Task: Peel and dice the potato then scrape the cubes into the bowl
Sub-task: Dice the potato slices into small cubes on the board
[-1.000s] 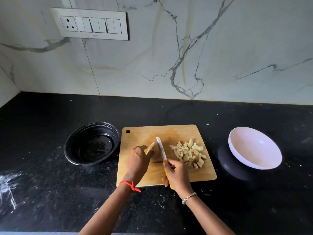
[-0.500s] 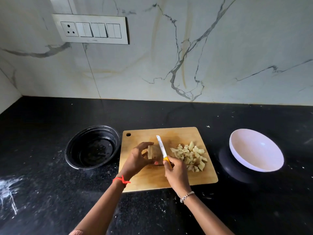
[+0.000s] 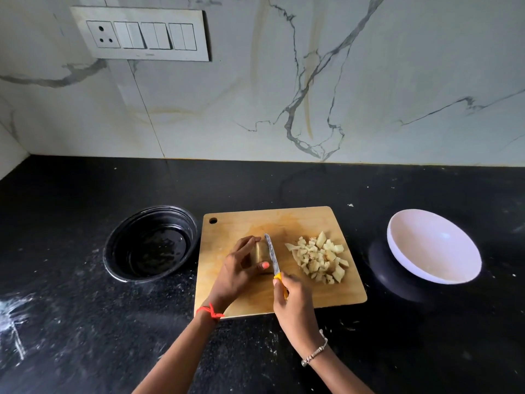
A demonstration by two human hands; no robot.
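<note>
A wooden cutting board (image 3: pixel 306 220) lies on the black counter. My left hand (image 3: pixel 237 273) pinches a peeled potato piece (image 3: pixel 260 251) between fingers and thumb, near the board's middle. My right hand (image 3: pixel 292 301) grips the yellow handle of a knife (image 3: pixel 271 253), whose blade lies along the potato piece's right side. A pile of pale potato cubes (image 3: pixel 319 257) sits on the right part of the board. The white bowl (image 3: pixel 433 245) stands to the right of the board with nothing inside.
A black round bowl (image 3: pixel 150 243) sits left of the board, wet and dark inside. White specks and smears mark the counter (image 3: pixel 85 322) at the front left. The marble wall with a switch panel (image 3: pixel 140 34) rises behind.
My left hand has turned and set the potato piece on the board with a new grip. The knife blade has come alongside its right side. The camera view has shifted slightly.
</note>
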